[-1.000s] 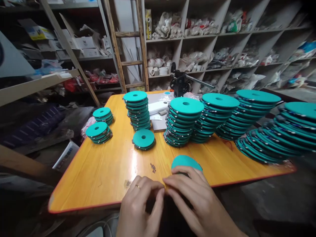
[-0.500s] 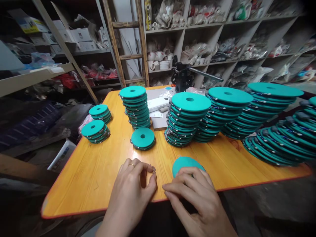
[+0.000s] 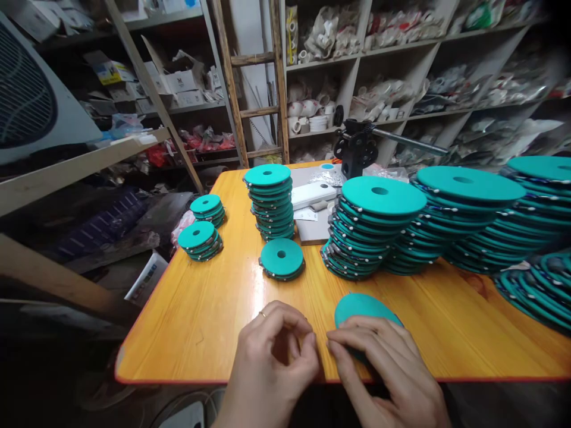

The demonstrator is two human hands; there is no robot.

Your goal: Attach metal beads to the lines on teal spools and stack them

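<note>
Hands [image 3: 276, 362] [image 3: 392, 362] by teal disc [image 3: 362, 305], box print [image 3: 180, 81] illegible

Wooden ladder [image 3: 259, 112] beside grey cubbyhole shelving [image 3: 321, 65], glossy wooden table [image 3: 178, 333], dark floor [image 3: 504, 407]

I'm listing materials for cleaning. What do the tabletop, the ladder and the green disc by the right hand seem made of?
Tabletop: likely varnished wood, from its grain and glossy reflection; perhaps laminate. Ladder: apparently dull, rough wood, by its uneven brown tones. Green disc: matte, evenly coloured, maybe foam or rubber; I cannot tell which.
</note>
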